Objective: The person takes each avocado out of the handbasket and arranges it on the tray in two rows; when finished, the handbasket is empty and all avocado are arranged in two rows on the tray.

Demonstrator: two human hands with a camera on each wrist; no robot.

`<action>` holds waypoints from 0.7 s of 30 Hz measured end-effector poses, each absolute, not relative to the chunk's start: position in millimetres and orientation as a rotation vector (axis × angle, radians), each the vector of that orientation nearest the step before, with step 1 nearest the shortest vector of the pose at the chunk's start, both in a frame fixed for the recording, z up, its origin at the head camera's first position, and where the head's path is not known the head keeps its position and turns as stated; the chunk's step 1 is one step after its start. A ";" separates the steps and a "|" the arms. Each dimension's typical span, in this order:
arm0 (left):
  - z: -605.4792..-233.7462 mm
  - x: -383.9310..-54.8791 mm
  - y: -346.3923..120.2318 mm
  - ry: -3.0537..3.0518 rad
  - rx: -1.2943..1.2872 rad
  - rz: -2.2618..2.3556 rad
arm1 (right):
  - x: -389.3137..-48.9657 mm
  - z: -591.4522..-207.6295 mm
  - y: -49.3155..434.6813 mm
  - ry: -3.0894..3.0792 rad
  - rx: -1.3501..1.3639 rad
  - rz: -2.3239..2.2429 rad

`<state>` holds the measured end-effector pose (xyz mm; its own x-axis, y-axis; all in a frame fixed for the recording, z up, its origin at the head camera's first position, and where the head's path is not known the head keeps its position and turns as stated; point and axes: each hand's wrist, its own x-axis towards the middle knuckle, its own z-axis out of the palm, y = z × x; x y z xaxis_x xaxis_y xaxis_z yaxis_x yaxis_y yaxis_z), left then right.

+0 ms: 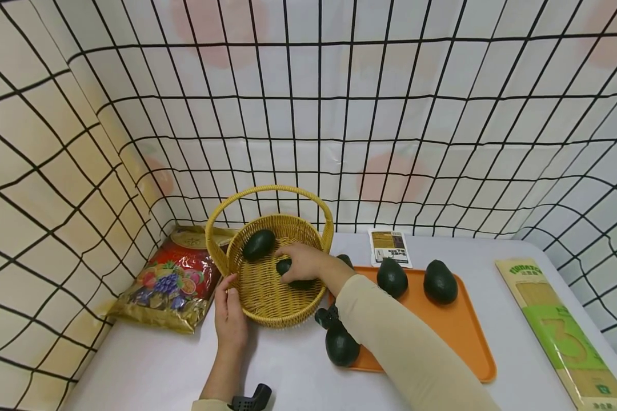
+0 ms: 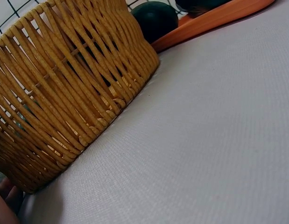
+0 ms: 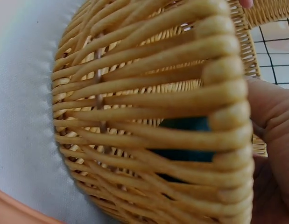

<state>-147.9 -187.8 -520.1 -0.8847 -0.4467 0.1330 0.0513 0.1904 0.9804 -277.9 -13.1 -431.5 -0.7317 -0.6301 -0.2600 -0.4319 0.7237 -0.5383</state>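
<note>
Right hand (image 1: 303, 262) grasps avocado (image 1: 303, 284) inside basket (image 1: 264, 294), near its right edge. Left hand (image 1: 230, 317) unclenched, fingers against basket's near-left edge. Second avocado (image 1: 259, 245) inside basket, toward far-left edge. Loose avocado (image 1: 342, 346) at tray's (image 1: 457, 331) near-left corner; likely rolls off if sleeve (image 1: 396, 337) brushes it. Basket may tip if forearm (image 1: 336, 275) presses rim. Avocados egg-shaped, dark green, glossy; basket round, woven, ribbed; tray smooth, orange, round-cornered.

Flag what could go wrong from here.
Once released, the avocado in the right hand may roll into the other avocado in the wicker basket. The right sleeve passes over the orange tray and could nudge the avocados there when the arm withdraws.
</note>
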 end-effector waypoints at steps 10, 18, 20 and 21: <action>-521.0 -149.0 -187.1 -2.051 0.349 -1.742 | -271.4 -428.4 -12.4 2.520 -0.817 -0.468; -519.8 -149.4 -186.0 -2.047 0.346 -1.733 | -265.6 -425.2 -7.4 2.495 -0.915 -0.548; -519.5 -149.1 -185.7 -2.049 0.347 -1.734 | -264.2 -425.3 -5.8 2.488 -0.928 -0.583; -519.3 -148.8 -185.5 -2.049 0.345 -1.736 | -263.4 -425.4 -5.1 2.484 -0.935 -0.606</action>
<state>-148.8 -185.5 -519.3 -0.8761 -0.4539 0.1625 0.0858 0.1849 0.9790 -263.4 -5.1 -425.4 -0.6878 -0.6902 -0.2249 -0.5092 0.6795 -0.5282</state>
